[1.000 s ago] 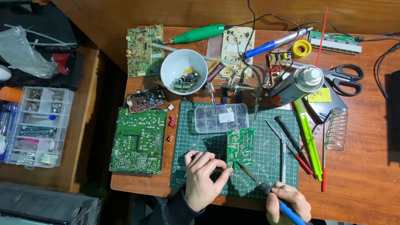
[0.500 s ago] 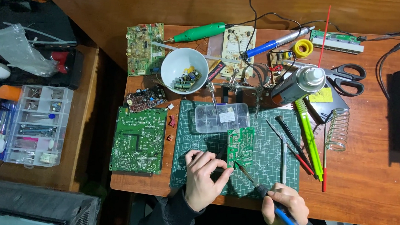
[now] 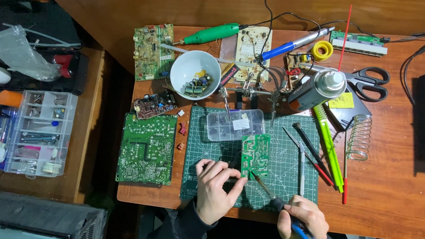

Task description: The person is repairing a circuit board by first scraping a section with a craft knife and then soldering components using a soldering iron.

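— Both hands are at the near edge of the bench: the left hand (image 3: 216, 187) lies on the green cutting mat (image 3: 286, 186), fingers curled, fingertips pinching the lower left edge of the small green circuit board (image 3: 255, 154). The right hand (image 3: 304, 220) is closed around the blue-handled soldering iron (image 3: 285, 210), its tip touching the board's bottom edge

— Where does the board sit?

— On the mat, just below the clear plastic parts box (image 3: 235, 125) and left of the tweezers (image 3: 301, 163). The large green circuit board (image 3: 146, 148) lies well apart to the left, off the mat

— How will it handle?

— Light and stiff, I'd judge, and prone to skate on the mat under the tip. Its faces carry solder joints and parts that look fragile, so the bare edges are the place to grip, as the left hand does now. The iron wants holding by its handle only, well back from the metal shaft

— Anything different from a second ago?

— Little. The right hand has drawn slightly in toward the board and the iron lies a bit steeper; the left hand and the board have stayed put. The white bowl (image 3: 194, 75) of components and the spray can (image 3: 316, 88) are unmoved
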